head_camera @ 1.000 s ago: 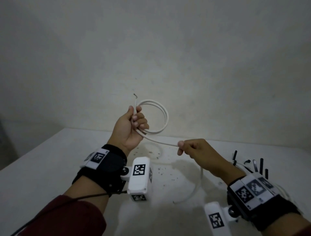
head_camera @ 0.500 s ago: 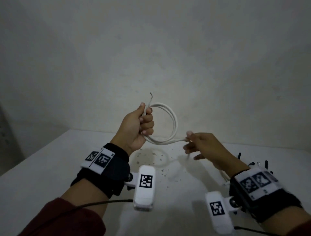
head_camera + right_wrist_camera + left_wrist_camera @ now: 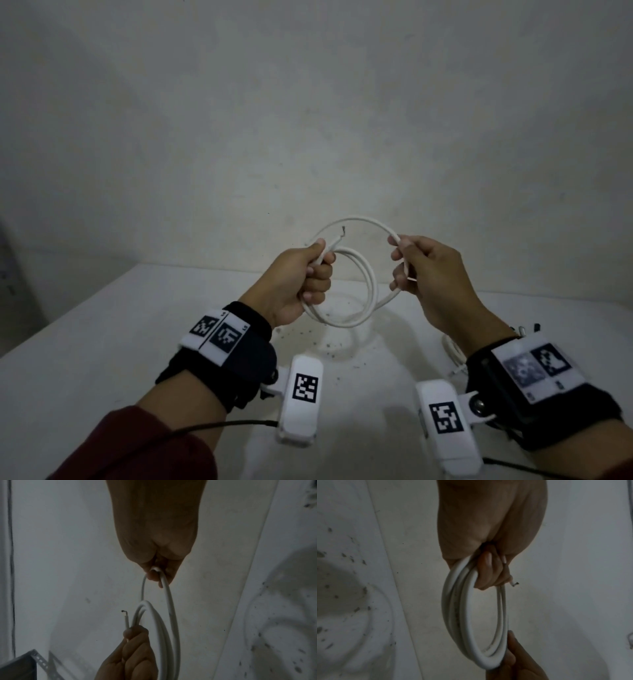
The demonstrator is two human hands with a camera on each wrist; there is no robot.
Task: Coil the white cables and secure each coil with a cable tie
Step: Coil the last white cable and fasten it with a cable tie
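The white cable (image 3: pixel 371 284) is held up in the air above the worktop (image 3: pixel 85 349), between the two hands, wound into a few round loops. The left hand (image 3: pixel 298 284) is clenched around the gathered turns on its side of the coil, with the stripped cable end (image 3: pixel 337 240) poking out just past its thumb; the right hand (image 3: pixel 428 274) pinches the outermost, larger loop on the opposite side, fingers curled around that single strand. The cable is judged to be light but springy: the loops keep a smooth, open curve and do not sag, so a fairly stiff jacket is suggested, one that would tend to spring open if the grasp were loosened. The jacket looks smooth and may slide through loose fingers. The best hold is judged to be where all turns lie bunched together, inside the left hand's fist, since there the strands are pressed side by side; a tie would be seated most easily just beside that fist. The bare wire tip looks thin and bent, and is better left untouched.
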